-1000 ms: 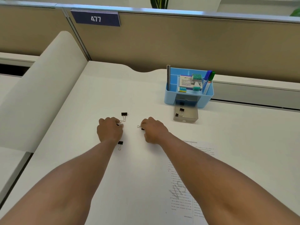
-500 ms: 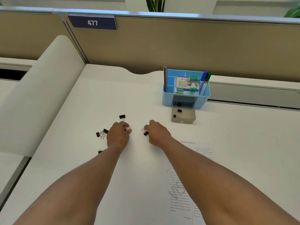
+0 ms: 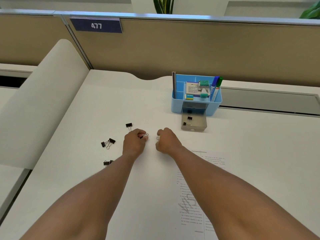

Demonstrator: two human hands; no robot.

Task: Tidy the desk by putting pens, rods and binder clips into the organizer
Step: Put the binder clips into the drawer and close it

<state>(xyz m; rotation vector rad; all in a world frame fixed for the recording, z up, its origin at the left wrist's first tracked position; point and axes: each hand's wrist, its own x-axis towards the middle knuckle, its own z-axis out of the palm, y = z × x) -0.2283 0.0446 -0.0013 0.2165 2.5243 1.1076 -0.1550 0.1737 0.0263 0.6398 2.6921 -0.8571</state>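
Now both fists sit closer together: left hand (image 3: 134, 142) pinches a binder clip (image 3: 144, 135), right hand (image 3: 166, 141) apparently another; bare desk (image 3: 259, 144) lies right.

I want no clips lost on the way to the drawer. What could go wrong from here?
Each hand, left hand and right hand, pinches a small clip by little; one may slip. The open drawer is narrow, so a toss could miss. Clips near the left forearm could be swept off.
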